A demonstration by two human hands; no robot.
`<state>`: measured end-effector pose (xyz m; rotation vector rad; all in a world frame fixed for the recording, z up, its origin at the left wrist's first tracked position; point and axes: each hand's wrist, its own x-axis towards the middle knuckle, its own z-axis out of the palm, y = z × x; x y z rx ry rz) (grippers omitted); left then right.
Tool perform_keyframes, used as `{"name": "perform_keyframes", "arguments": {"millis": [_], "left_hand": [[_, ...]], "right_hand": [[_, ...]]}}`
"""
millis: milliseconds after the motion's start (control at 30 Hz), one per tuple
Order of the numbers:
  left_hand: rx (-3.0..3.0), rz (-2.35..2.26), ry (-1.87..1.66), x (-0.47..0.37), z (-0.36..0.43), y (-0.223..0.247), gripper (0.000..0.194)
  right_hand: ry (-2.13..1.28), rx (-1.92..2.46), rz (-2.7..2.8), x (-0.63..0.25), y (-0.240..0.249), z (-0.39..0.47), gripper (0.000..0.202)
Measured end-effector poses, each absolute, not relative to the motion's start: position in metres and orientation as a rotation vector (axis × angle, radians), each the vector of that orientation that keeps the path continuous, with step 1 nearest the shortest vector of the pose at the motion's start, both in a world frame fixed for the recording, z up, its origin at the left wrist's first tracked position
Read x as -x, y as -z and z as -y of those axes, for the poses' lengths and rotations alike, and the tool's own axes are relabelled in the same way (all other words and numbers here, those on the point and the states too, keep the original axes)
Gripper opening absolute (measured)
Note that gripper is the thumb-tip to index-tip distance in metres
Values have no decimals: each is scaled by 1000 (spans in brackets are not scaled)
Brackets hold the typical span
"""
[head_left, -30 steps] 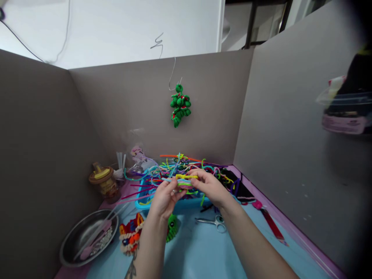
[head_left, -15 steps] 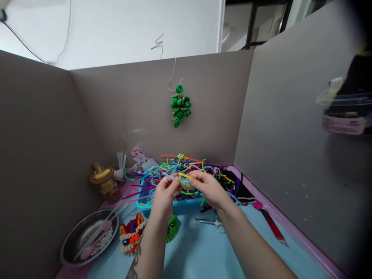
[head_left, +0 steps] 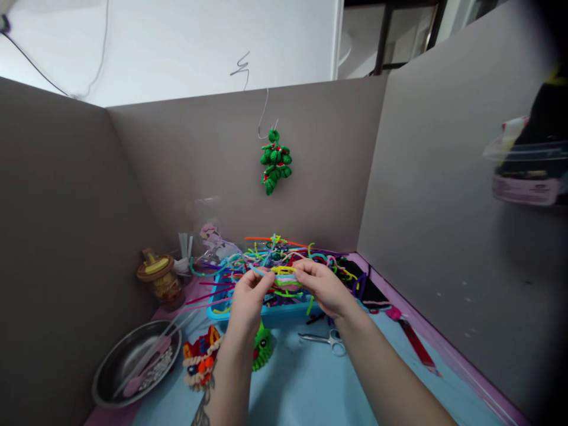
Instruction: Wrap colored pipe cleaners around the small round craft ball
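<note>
My left hand (head_left: pixel 252 290) pinches one end of a small bundle of pipe cleaners (head_left: pixel 286 280), light blue, yellow, green and pink. At its other end, my right hand (head_left: pixel 320 285) closes thumb and fingers on the bundle. Both hands are raised in front of a blue basket (head_left: pixel 252 316) heaped with pipe cleaners of many colours. Below my left hand, partly behind the forearm, lies a green fuzzy figure (head_left: pixel 263 349) with a dark eye. Scissors (head_left: pixel 326 339) rest on the blue mat beneath my right hand.
A metal bowl (head_left: pixel 104 371) with white beads and a pink scoop stands front left, beside a red and orange craft piece (head_left: pixel 203 358). A lidded jar (head_left: pixel 160 281) is behind it. A green ornament (head_left: pixel 276 160) hangs ahead. A red strip (head_left: pixel 417 343) lies right.
My right hand has shifted slightly right, and my hands are a little farther apart. More of the yellow, green and pink strands shows between them.
</note>
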<state>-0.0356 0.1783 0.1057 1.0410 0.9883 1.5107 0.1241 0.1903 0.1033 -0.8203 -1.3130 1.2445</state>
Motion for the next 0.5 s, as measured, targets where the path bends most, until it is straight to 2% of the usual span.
{"name": "perform_keyframes", "arguments": {"millis": [333,500], "left_hand": [[-1283,-1024,-1333,39,-172,-114,31],[-1218,-1030,-1353,39,-172,-113,32]], "right_hand": [[-1393,793,1181,-122,-106,-187,40],[-1397,761,1218,-119,-104,-187,40]]}}
